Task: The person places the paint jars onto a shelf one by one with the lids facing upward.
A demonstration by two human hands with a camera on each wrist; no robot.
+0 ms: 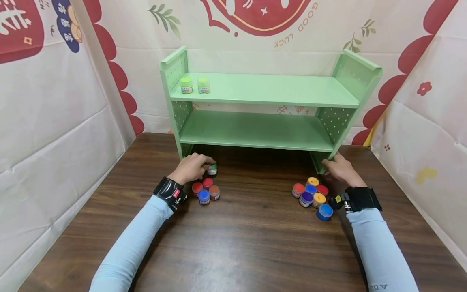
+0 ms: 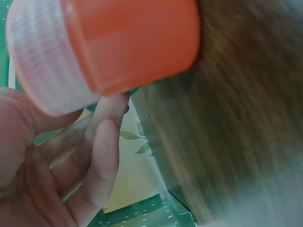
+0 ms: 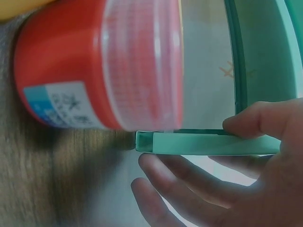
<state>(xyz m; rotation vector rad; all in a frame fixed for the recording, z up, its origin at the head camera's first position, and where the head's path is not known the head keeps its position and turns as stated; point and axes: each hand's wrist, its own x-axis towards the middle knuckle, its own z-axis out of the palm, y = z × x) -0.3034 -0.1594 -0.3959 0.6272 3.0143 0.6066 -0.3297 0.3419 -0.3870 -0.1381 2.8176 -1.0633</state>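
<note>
My left hand point(image 1: 192, 167) pinches a small paint jar with a dark green lid point(image 1: 212, 169), by the lower left of the shelf; in the left wrist view the fingers point(image 2: 106, 146) curl behind a close orange-red jar point(image 2: 137, 42) that hides most of the held one. My right hand point(image 1: 342, 169) grips the front edge of the green shelf's right side panel point(image 3: 213, 144), thumb on one side and fingers on the other. Two jars with yellow-green lids, a left one point(image 1: 186, 86) and a right one point(image 1: 204, 86), stand on the top board's left end.
Beside my left wrist, red, brown and blue jars point(image 1: 204, 197) stand in a cluster. Several red, yellow, purple and blue jars point(image 1: 319, 199) crowd near my right wrist. The two-board green shelf point(image 1: 257, 129) stands at the back of the wooden table point(image 1: 248, 235), before a printed cloth point(image 1: 255, 61).
</note>
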